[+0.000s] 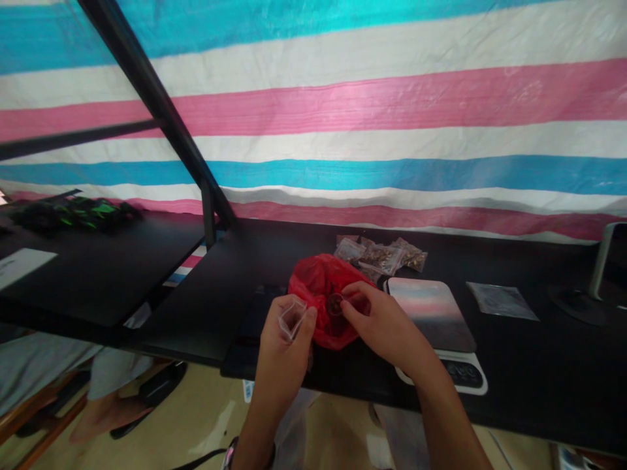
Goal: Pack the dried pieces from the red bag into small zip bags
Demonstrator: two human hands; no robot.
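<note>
My left hand (284, 349) pinches a small clear plastic bag (292, 318), its mouth held apart. A red plastic bag (313, 277) lies open on the black table, just beyond and between my hands. Over its opening, my right hand (375, 316) grips a small round cup (335, 304) between thumb and fingers. Dark contents show in the cup, but I cannot make out what they are. The inside of the red bag is partly hidden by my right hand.
Several small clear bags of metal parts (385, 258) lie behind the red bag. To the right are a digital scale (431, 313), a flat clear bag (502, 300) and a stand (597, 267). A black frame post (166, 124) rises at left. Another person's leg (110, 391) shows below.
</note>
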